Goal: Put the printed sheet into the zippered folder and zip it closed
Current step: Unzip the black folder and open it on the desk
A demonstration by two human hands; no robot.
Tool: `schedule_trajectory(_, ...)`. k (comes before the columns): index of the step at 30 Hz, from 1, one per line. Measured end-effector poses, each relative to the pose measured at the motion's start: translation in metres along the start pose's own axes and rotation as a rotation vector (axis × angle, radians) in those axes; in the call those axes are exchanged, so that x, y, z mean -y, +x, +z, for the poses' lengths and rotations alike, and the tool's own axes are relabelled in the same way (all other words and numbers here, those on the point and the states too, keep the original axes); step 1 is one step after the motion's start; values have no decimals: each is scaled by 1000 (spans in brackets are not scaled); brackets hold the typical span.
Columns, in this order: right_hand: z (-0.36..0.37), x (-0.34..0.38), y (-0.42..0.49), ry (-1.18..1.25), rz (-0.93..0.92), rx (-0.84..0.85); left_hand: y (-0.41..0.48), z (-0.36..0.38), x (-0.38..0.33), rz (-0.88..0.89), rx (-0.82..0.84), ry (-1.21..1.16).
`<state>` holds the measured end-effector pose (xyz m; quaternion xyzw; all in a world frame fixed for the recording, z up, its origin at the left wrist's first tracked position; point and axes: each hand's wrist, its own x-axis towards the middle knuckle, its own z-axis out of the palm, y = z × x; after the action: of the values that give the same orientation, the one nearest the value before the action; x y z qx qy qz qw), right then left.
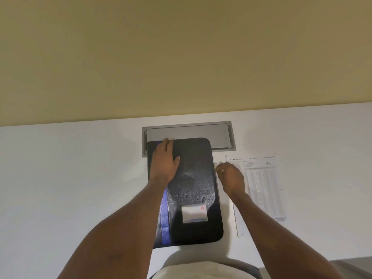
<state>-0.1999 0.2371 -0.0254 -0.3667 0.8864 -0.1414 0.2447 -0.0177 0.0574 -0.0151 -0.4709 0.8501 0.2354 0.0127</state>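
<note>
A black zippered folder [193,178] with a blue stripe and a white label lies flat on the white desk, straight ahead of me. My left hand [164,161] rests flat on its upper left part, fingers spread. My right hand [231,177] is at the folder's right edge, fingers pinched on a small gold zipper pull [217,170]. The printed sheet [263,186] lies flat on the desk to the right of the folder, partly under my right hand and forearm.
A grey metal cable hatch [201,131] is set into the white desk [80,178] behind the folder, whose top edge overlaps it. A beige wall rises behind the desk. The desk's front edge runs close to my body at the bottom right.
</note>
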Motion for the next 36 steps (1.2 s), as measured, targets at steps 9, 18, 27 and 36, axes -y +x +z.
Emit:
schedule_trajectory(9,-4,7,-10,-100,-12,17,-119,70,-30,322,229,27)
schedule_trajectory(18,-1,1,-13,-113,-34,23,-199,107,-37,391,451,255)
schedule_trajectory(27,4,-11,-39,-91,-24,-25,-199,104,-41,362,405,263)
schedule_trajectory(36,25,-44,-125,-11,3,-9,-214,111,-36,351,348,261)
